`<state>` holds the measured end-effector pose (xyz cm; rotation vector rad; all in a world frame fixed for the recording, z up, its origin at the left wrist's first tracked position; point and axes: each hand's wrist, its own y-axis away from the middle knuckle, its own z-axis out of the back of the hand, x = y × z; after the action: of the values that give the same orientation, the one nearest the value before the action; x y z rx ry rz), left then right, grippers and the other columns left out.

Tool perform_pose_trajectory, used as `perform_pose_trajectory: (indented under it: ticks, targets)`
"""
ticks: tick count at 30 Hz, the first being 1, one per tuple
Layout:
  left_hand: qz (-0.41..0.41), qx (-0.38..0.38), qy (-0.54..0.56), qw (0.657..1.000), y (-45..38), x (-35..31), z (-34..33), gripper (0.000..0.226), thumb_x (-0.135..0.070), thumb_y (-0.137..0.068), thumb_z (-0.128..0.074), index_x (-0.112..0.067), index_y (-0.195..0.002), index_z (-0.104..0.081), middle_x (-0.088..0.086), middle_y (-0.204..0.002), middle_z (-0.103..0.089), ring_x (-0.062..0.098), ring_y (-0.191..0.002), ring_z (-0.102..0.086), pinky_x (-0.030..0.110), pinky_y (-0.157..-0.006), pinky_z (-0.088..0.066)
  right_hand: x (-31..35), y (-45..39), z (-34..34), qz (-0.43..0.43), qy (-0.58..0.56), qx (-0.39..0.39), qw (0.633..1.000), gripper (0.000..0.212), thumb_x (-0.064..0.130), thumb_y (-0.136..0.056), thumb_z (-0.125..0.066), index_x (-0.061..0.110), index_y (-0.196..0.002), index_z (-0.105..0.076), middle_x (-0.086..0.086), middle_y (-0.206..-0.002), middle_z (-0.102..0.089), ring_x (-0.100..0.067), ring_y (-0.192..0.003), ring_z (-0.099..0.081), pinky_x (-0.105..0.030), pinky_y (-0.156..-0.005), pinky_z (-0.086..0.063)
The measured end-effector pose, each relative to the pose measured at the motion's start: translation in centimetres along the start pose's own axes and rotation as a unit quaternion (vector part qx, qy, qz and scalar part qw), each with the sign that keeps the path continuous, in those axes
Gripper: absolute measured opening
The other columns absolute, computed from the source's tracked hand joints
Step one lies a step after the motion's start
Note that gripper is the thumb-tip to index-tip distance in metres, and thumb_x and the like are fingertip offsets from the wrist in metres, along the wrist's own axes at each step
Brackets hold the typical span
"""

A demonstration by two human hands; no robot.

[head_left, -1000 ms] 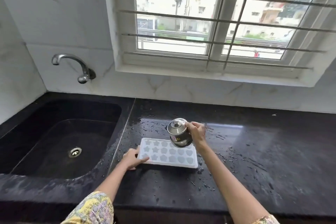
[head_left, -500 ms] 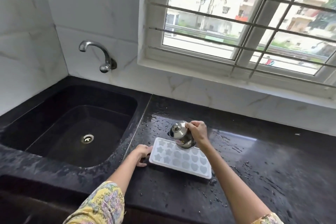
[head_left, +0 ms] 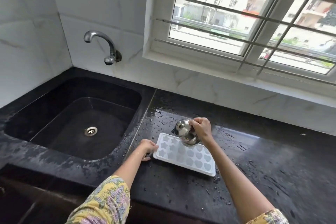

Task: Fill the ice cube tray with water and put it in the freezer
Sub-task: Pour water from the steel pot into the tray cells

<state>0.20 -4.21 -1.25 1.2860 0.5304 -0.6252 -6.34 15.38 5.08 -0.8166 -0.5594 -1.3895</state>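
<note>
Black stone sink (head_left: 54, 111) sits at our far left under the wall tap (head_left: 101, 45), not in use. Next comes our left hand (head_left: 148, 148), fingers curled over the short edge of the white ice cube tray (head_left: 183, 156), likely steadying it on the wet counter (head_left: 272, 160). Over the tray's far left part our right hand (head_left: 201, 128) grips a small steel pot (head_left: 186, 133), fingers wrapped round it, tipped toward the moulds, presumably to pour; we cannot see a stream. Rightward, droplets dot the counter below the window (head_left: 254, 14)
</note>
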Motion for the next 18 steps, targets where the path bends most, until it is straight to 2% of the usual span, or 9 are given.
perform_pose_trajectory:
  ticks: [6,13,18]
  targets:
    - [0.013,0.016,0.018,1.0,-0.26,0.0,0.52,0.021,-0.018,-0.088,-0.065,-0.019,-0.068,-0.056,-0.003,-0.073,-0.049,0.007,-0.065,-0.042,0.024,-0.055,-0.043,0.1,-0.22,-0.05,0.007,0.02,-0.004,1.0,0.045,0.014,-0.074,-0.061,0.022,-0.037,-0.037,0.001,-0.044,-0.038,-0.014,-0.047,-0.033,-0.028,-0.052,-0.03]
    - [0.015,0.023,0.022,0.999,-0.23,-0.13,0.55,0.022,-0.016,-0.088,-0.066,-0.017,-0.068,-0.055,-0.002,-0.071,-0.048,0.008,-0.064,-0.041,0.024,-0.054,-0.042,0.22,-0.35,-0.21,0.012,0.038,0.001,0.999,0.044,0.015,-0.074,-0.061,0.021,-0.037,-0.038,-0.001,-0.045,-0.041,-0.015,-0.048,-0.036,-0.028,-0.051,-0.031]
    - [0.018,0.025,0.022,0.999,-0.3,-0.19,0.53,0.022,-0.014,-0.087,-0.066,-0.017,-0.068,-0.055,-0.001,-0.073,-0.048,0.009,-0.064,-0.04,0.024,-0.054,-0.042,0.1,-0.36,-0.49,0.017,0.055,0.01,0.998,0.031,0.017,-0.073,-0.06,0.011,-0.044,-0.051,-0.005,-0.048,-0.045,-0.015,-0.049,-0.039,-0.029,-0.05,-0.032]
